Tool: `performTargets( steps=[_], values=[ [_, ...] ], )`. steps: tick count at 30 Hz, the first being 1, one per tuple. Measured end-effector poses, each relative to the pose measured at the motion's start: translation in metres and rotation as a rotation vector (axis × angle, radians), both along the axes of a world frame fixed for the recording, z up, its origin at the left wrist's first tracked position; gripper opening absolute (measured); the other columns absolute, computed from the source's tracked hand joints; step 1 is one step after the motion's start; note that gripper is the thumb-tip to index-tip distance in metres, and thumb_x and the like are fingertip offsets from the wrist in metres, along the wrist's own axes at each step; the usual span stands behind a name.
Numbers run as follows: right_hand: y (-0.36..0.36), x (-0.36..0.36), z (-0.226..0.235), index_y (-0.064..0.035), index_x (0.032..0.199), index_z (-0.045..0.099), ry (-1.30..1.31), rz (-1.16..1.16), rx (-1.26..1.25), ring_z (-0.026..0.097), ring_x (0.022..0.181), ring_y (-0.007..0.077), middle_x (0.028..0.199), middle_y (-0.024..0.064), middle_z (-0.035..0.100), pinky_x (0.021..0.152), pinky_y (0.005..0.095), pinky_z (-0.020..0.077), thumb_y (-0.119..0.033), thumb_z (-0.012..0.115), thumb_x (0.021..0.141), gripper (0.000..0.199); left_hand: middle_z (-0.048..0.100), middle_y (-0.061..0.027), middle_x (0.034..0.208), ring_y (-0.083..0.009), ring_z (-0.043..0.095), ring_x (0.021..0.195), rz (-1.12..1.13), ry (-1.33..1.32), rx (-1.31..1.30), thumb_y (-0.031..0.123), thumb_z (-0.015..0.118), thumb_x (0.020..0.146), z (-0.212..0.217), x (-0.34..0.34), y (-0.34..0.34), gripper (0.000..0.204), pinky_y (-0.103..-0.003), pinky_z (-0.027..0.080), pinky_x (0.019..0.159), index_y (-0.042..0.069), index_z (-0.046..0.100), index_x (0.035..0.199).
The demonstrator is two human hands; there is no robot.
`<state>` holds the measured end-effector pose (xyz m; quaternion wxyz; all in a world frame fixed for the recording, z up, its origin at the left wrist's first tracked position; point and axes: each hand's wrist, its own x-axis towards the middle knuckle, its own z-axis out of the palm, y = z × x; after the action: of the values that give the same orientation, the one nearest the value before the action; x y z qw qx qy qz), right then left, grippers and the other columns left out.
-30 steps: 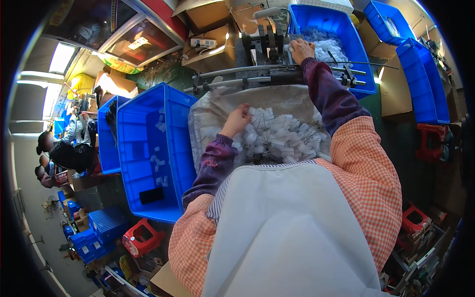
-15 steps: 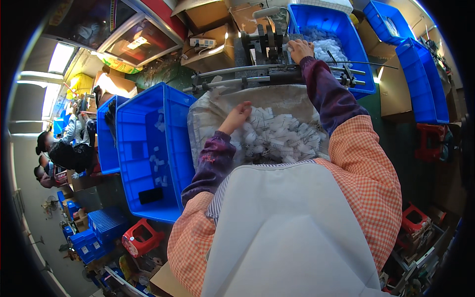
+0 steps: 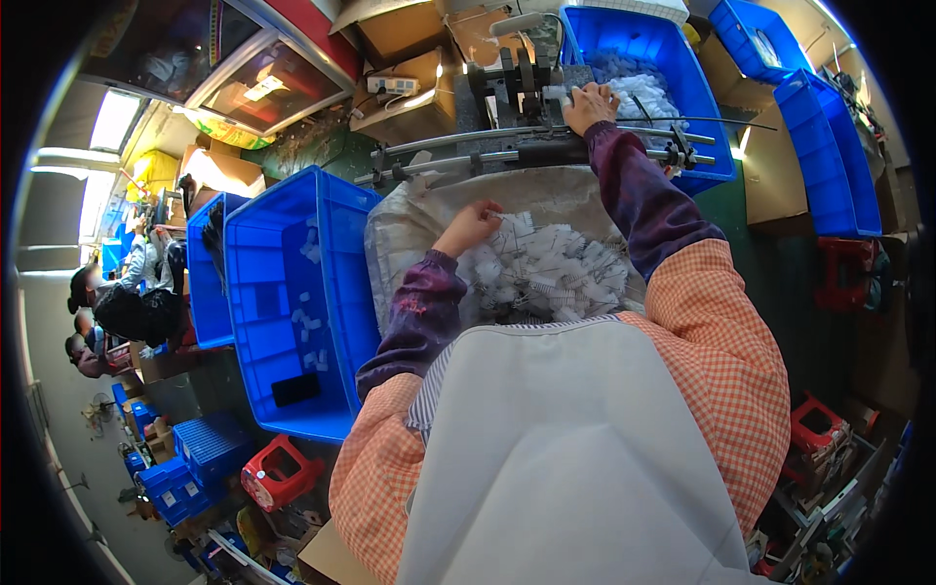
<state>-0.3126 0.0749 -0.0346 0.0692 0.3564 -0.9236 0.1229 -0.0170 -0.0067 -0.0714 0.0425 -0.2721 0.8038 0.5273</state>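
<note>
My left hand (image 3: 471, 227) is at the upper left edge of a heap of small white ribbed plastic pieces (image 3: 561, 268). Its fingers are curled together on one piece at the heap's edge, partly hiding it. The heap lies in a pale cloth-like sheet (image 3: 400, 229) in front of me. My right hand (image 3: 592, 107) reaches to the right side of a dark bench machine (image 3: 517, 88), with bent fingers closed around a small white plastic piece (image 3: 557, 94) against the machine. The fingers cover much of that piece.
Metal rails (image 3: 448, 141) run between the machine and the sheet. Left stands a blue bin (image 3: 278, 244) with scattered white pieces and a black phone-like slab (image 3: 295, 389). Another blue bin (image 3: 697, 83) with white pieces stands beyond my right hand. People (image 3: 136, 292) sit far left.
My left fingers have curled in at the heap's edge. My right hand has shifted slightly left and down in view, and a white piece now shows beside its fingertips at the machine.
</note>
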Motion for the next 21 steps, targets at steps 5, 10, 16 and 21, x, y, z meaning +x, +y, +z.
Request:
performTargets(
  steps=[5,10,16,21],
  values=[
    [-0.028,0.021,-0.014,-0.011,0.093,0.063,0.07,0.053,-0.05,0.04,0.107,0.0285,0.102,0.0092,0.054,0.092,0.0475,0.0237,-0.031,0.049,0.079,0.028,0.061,-0.0166,0.079,-0.0249,0.06,0.074,0.061,0.083,-0.157,0.014,0.054,0.074,0.004,-0.002,0.0,0.025,-0.032,0.046,0.068,0.001,0.06,0.095],
    [-0.035,0.034,-0.007,-0.0108,0.093,0.063,0.086,0.08,-0.041,0.041,0.108,0.0271,0.101,0.0095,0.055,0.092,0.0494,0.023,-0.029,0.047,0.08,0.027,0.062,-0.0175,0.081,-0.0302,0.061,0.079,0.167,0.182,-0.314,0.013,0.055,0.076,0.024,-0.002,0.002,0.02,-0.034,0.046,0.07,0.001,0.06,0.091],
    [-0.009,0.003,-0.013,-0.0124,0.094,0.063,0.122,0.073,-0.005,0.046,0.104,0.0268,0.102,0.0084,0.056,0.092,0.0493,0.0249,-0.029,0.047,0.08,0.027,0.062,-0.0156,0.086,-0.0283,0.061,0.079,0.358,0.39,-0.401,0.011,0.056,0.08,0.053,-0.005,0.002,0.017,-0.033,0.046,0.071,0.001,0.06,0.093],
    [0.01,-0.045,-0.018,-0.0132,0.1,0.059,-0.059,0.09,0.036,0.056,0.1,0.027,0.104,0.0113,0.058,0.084,0.0444,0.036,-0.025,0.043,0.083,0.026,0.062,-0.0083,0.082,-0.0156,0.059,0.075,0.469,0.541,-0.314,0.01,0.057,0.081,0.072,-0.011,0.012,0.016,-0.027,0.046,0.069,0.001,0.059,0.094]
  ],
)
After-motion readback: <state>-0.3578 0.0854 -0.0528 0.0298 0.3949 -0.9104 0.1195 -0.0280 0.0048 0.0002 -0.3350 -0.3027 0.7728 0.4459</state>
